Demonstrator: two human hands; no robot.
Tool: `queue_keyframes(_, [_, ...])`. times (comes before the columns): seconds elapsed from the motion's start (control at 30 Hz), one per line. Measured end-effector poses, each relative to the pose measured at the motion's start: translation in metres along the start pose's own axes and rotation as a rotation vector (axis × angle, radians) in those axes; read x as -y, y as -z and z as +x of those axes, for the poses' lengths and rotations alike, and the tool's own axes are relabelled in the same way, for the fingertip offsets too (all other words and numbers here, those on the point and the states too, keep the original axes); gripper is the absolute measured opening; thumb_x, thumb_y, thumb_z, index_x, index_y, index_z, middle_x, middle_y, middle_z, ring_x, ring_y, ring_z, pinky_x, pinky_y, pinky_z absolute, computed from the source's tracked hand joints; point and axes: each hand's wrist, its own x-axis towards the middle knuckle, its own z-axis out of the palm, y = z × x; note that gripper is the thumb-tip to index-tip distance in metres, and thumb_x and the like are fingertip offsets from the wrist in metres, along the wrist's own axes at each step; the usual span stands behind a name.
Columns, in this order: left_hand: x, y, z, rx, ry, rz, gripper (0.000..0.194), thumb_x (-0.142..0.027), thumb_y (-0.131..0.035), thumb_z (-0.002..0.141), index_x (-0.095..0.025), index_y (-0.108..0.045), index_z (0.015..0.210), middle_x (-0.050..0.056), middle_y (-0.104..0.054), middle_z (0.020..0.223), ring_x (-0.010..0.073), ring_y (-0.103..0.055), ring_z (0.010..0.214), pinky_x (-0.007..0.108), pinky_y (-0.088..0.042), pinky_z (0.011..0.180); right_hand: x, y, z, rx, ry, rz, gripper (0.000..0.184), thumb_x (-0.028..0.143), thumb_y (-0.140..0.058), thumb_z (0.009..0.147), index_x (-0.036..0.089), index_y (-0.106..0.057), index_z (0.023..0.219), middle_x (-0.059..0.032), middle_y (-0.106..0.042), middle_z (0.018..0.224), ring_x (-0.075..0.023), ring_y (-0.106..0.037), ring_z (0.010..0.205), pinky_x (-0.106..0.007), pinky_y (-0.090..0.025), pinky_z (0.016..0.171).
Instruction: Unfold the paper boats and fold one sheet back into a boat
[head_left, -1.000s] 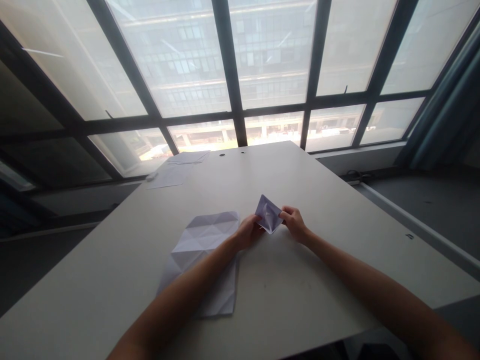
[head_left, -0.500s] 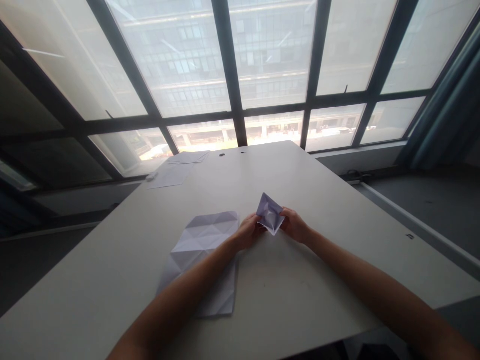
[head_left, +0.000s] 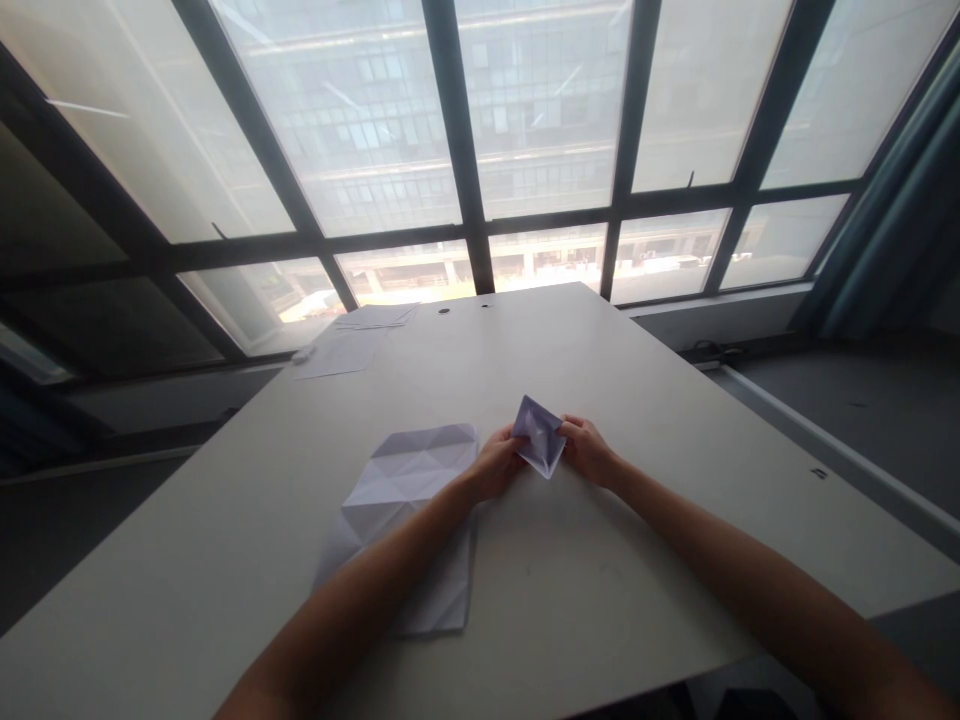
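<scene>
Folded paper (head_left: 538, 435), worked into a small pointed diamond, is being held up between both hands, a little right of the middle of the tabletop (head_left: 600, 580) and closer to its near edge than to its far one. Whether the lower tip rests on the surface cannot be told from this view. The left hand (head_left: 495, 465) is closed lightly on the left corner, while the right hand (head_left: 589, 450) is pinched on the right side. Each grip is nearly shut, with the paper taken between the fingers, though the exact placing of the thumbs is hidden. The folded layers are being held from both sides, with a hollow, creased face turned up toward the camera. Light, even pressure looks best here: the corners should be kept aligned, and any crease should be run along with the fingertips rather than squeezed, or the thin paper may buckle. Beside the left wrist, a larger creased sheet (head_left: 405, 480) lies flat on the tabletop, its faceted fold lines plainly marked and its lower part crossed by the left forearm (head_left: 360, 590). Farther off, loose white sheets (head_left: 341, 354) are lying near the far left corner of the tabletop, below the tall window (head_left: 465, 120).
</scene>
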Motion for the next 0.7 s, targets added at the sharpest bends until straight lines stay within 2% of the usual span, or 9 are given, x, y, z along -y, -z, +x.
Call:
queue_keyframes(0.17, [0.002,0.002,0.002,-0.032,0.000,0.084,0.033,-0.027,-0.080,0.067,-0.012,-0.068,0.094,0.006,-0.068,0.083,0.0186,-0.063,0.077,0.029,-0.046,0.072,-0.001,0.003,0.001,-0.030,0.009,-0.047,0.018,0.024,-0.068,0.063,0.018,-0.051,0.066,0.0039,-0.051,0.061,-0.0118,-0.047,0.059,-0.025,-0.039,0.059])
queue_keyframes(0.43, [-0.001,0.006,0.003,-0.166,-0.044,0.286,0.029,-0.025,-0.079,0.064,-0.010,-0.068,0.086,0.006,-0.068,0.078,0.0182,-0.062,0.072,0.027,-0.046,0.068,-0.004,0.005,0.003,-0.051,0.043,-0.169,0.022,0.026,-0.066,0.063,0.019,-0.045,0.061,0.0064,-0.045,0.056,-0.0103,-0.045,0.054,-0.024,-0.039,0.056])
queue_keyframes(0.6, [-0.004,0.005,0.002,-0.147,-0.021,0.302,0.031,-0.024,-0.077,0.064,-0.011,-0.068,0.091,0.007,-0.069,0.082,0.0188,-0.063,0.072,0.027,-0.046,0.066,0.008,0.008,0.000,-0.046,0.094,-0.530,0.019,0.033,-0.061,0.072,0.018,-0.053,0.064,0.0040,-0.051,0.058,-0.0124,-0.050,0.054,-0.025,-0.040,0.055])
queue_keyframes(0.7, [-0.002,0.007,0.003,-0.140,-0.017,0.290,0.029,-0.021,-0.074,0.065,-0.011,-0.068,0.092,0.008,-0.070,0.084,0.0181,-0.064,0.073,0.026,-0.046,0.066,0.025,0.009,-0.003,-0.092,0.212,-0.816,0.025,0.039,-0.058,0.078,0.016,-0.061,0.067,-0.0007,-0.059,0.062,-0.0153,-0.055,0.058,-0.026,-0.041,0.056])
